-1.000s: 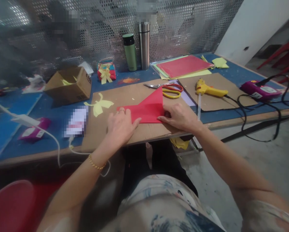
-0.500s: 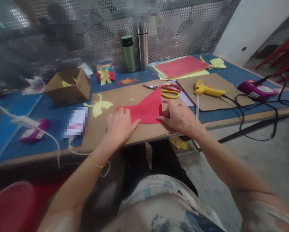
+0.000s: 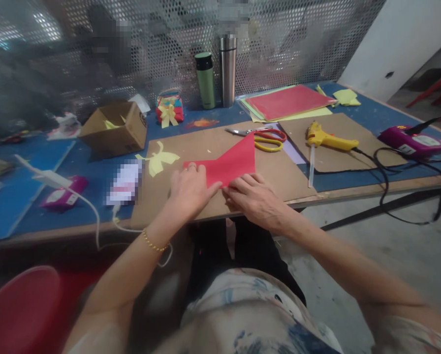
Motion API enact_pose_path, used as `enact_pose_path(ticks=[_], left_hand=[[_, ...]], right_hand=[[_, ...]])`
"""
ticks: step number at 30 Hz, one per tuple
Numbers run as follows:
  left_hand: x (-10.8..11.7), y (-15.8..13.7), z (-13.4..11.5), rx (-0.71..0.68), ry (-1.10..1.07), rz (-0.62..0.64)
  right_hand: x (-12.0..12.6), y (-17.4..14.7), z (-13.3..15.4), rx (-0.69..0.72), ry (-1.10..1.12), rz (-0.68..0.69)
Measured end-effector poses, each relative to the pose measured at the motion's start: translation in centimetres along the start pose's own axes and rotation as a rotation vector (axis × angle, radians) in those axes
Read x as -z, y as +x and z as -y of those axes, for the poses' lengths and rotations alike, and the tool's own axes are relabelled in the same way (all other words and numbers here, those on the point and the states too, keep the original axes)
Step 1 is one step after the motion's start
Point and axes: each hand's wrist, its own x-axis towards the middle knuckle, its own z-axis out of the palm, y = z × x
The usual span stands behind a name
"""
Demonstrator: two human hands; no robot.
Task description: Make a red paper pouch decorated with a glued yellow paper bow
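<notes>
A folded sheet of red paper point(image 3: 236, 160) lies on a brown cardboard sheet point(image 3: 213, 140), one corner pointing up toward the scissors. My left hand point(image 3: 191, 189) rests on the paper's left part, fingers laid flat and thumb spread along its lower edge. At the lower right edge, my right hand point(image 3: 255, 199) is closed on the paper with bent fingers; its thumb is mostly hidden. Just beyond the paper are scissors point(image 3: 270, 140) with red and yellow handles, partly covered by it. Left of my left hand lies a yellow paper bow point(image 3: 158, 158).
A yellow glue gun point(image 3: 331, 137) and its black cord lie at right, near a purple box point(image 3: 412, 142). Behind stand a green tumbler point(image 3: 205, 83), a steel flask point(image 3: 228, 73) and stacked coloured sheets point(image 3: 290, 102). A cardboard box point(image 3: 117, 130) and white cable point(image 3: 83, 204) are at left.
My right hand has moved from the paper's right edge down and left to its lower edge, nearer my left thumb. My left hand stays on the paper. The view has shifted slightly.
</notes>
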Motion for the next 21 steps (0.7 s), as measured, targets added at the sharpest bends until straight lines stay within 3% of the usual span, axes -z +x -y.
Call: enact_pose_path(ticks=[12,21], left_hand=[[0.8,0.0,-0.1,-0.002,-0.006,0.062],[0.4,0.2,0.1,-0.009,-0.013,0.052]], right_hand=[[0.5,-1.4,-0.4,-0.056,0.049,0.000],[2.3,-4.5,-2.0,-0.105,-0.033,-0.070]])
